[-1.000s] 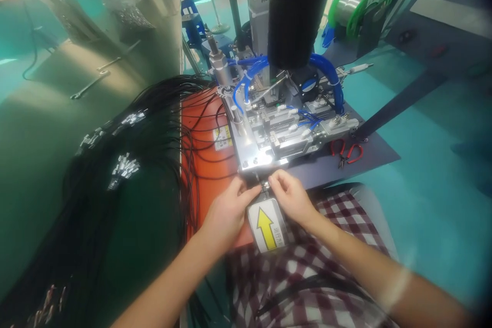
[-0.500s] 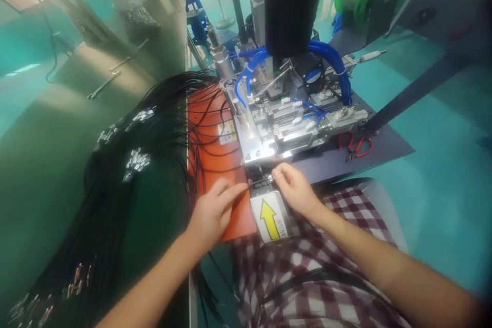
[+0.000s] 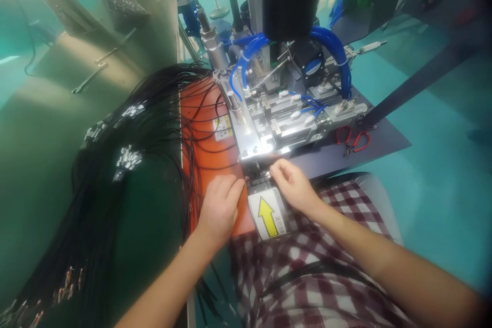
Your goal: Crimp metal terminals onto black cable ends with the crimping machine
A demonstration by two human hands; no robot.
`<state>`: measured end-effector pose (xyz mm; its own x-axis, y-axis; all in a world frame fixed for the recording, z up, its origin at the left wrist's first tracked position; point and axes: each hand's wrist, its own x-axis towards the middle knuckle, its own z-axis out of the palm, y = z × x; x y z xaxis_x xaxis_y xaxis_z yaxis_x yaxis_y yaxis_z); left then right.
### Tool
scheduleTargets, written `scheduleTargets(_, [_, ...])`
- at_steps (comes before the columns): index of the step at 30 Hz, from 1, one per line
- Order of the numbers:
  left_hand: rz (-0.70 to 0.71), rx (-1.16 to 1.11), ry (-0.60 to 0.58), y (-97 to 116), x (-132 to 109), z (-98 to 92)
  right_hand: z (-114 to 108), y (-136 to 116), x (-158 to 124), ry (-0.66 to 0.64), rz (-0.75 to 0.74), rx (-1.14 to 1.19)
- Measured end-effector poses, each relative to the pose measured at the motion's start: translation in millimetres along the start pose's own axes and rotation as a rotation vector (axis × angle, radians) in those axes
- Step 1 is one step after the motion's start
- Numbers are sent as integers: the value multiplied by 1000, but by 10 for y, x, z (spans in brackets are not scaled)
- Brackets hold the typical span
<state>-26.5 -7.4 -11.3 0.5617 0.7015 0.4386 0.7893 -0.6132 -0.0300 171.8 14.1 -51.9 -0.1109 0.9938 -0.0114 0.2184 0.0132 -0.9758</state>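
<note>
Pinching the thin black wire with a metal end in the grip of the right hand, fingertips pressed together, at the near edge of the dark table before the silver machine fixture. Resting the left hand on the near right corner of the flat orange mat, fingers curled beside the wire; cannot tell whether that grip holds it.

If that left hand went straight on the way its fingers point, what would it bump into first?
Most likely the small dark fixture just past the fingertips of the left hand, below the shiny machine plate; the right hand is on its far side. Depth is hard to judge.
</note>
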Motion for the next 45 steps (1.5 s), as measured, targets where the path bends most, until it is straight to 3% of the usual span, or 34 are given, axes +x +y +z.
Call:
scheduleTargets(5, [50, -38, -18, -84, 22, -59, 2, 8, 3, 3, -16, -40])
scheduleTargets(12, [-82, 26, -23, 125, -42, -12, -34, -74, 2, 21, -75, -184])
scheduleTargets(18, [-112, -6, -13, 119, -38, 4, -98, -156, 21, 10, -116, -256])
scheduleTargets(34, [-98, 31, 2, 102, -62, 20, -19, -14, -35, -23, 69, 52])
scheduleTargets(45, [-130, 109, -59, 195, -151, -13, 8, -91, -46, 39, 64, 51])
